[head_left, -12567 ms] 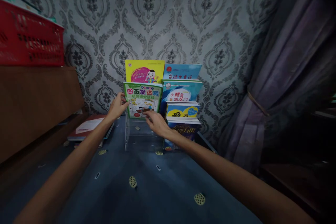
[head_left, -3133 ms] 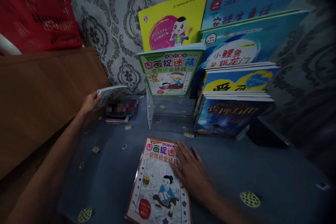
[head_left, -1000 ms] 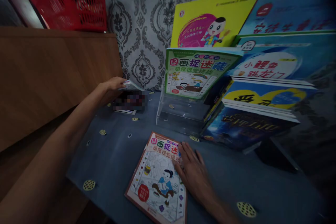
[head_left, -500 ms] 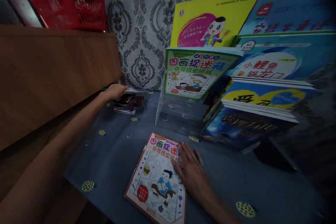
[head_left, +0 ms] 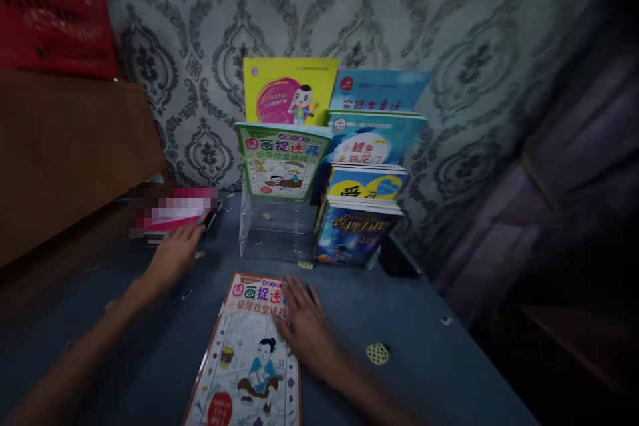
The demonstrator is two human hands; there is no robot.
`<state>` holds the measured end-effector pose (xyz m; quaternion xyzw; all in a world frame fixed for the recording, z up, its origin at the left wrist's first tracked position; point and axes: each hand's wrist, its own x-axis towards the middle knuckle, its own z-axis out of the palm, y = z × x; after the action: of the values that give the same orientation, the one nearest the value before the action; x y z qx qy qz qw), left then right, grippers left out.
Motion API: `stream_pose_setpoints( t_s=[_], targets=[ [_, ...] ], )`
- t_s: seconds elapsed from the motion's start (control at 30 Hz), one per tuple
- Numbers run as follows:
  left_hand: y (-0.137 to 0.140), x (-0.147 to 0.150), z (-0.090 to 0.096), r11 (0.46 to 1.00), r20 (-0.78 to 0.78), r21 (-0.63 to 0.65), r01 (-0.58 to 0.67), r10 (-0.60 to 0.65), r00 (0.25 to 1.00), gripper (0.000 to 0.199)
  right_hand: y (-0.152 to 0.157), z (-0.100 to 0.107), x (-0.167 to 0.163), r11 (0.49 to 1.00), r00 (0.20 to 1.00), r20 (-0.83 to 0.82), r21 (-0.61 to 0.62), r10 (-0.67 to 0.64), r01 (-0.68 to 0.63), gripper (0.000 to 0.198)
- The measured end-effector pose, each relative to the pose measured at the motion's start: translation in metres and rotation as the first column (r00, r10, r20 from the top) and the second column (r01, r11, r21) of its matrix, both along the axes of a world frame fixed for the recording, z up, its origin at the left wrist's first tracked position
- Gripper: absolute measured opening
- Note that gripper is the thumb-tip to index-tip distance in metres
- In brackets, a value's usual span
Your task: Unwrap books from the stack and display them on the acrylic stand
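My right hand [head_left: 312,326] lies flat with fingers stretched on the upper right part of a brown-bordered picture book [head_left: 239,363], which rests on the table. At the back left, my left hand [head_left: 174,256] reaches to a small pile of books [head_left: 150,234], its fingers stretched against the front right edge. The pile's top is pink and partly blurred out. Beyond both hands stands a clear acrylic book rack [head_left: 243,229]. It holds a green picture book [head_left: 282,166], a yellow book [head_left: 272,96] and a dark blue book [head_left: 344,236], among others.
A red basket [head_left: 60,26] sits on a wooden cabinet [head_left: 74,160] at the left. Patterned wallpaper [head_left: 210,26] covers the wall behind. A dark object [head_left: 399,259] stands right of the rack, and a grey curtain [head_left: 504,206] hangs at the right. The table [head_left: 399,386] has a grey cover.
My view has shifted, bringing the whole rack into sight. My left hand has moved from the pile's far side to its front edge. Pink now tops the pile. My right hand stays on the book.
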<state>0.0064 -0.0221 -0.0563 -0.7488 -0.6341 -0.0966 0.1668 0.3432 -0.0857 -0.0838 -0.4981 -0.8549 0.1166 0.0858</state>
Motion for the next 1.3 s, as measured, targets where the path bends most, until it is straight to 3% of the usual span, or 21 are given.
stream_pose_setpoints(
  t_s=[0.13,0.23,0.3,0.77,1.0,1.3],
  targets=[
    [-0.021,0.071,-0.046,0.947,0.2,-0.035,0.319,-0.306,0.931,0.037,0.0,0.008,0.002,0.995,0.999,-0.049,-0.098,0.0,-0.005,0.064],
    [-0.032,0.104,-0.071,0.906,0.21,-0.009,0.423,-0.412,0.886,0.039,0.002,0.011,0.004,0.992,0.996,-0.082,-0.122,0.029,-0.039,0.066],
    [-0.034,0.111,-0.078,0.898,0.2,-0.012,0.44,-0.429,0.881,0.041,0.003,0.013,0.004,0.991,0.994,-0.094,-0.118,0.047,-0.058,0.067],
    [-0.038,0.111,-0.076,0.916,0.201,0.036,0.4,-0.398,0.895,0.04,0.0,0.006,-0.016,0.998,0.993,-0.114,-0.051,0.038,-0.044,0.062],
    [-0.046,0.11,-0.068,0.96,0.192,0.024,0.278,-0.277,0.941,0.039,-0.002,0.005,-0.018,0.997,0.997,-0.045,-0.052,-0.055,0.052,0.068],
    [-0.051,0.113,-0.057,0.98,0.183,-0.017,0.199,-0.193,0.964,0.039,-0.004,0.009,-0.021,0.988,0.991,0.018,-0.084,-0.13,0.131,0.072]
  ],
)
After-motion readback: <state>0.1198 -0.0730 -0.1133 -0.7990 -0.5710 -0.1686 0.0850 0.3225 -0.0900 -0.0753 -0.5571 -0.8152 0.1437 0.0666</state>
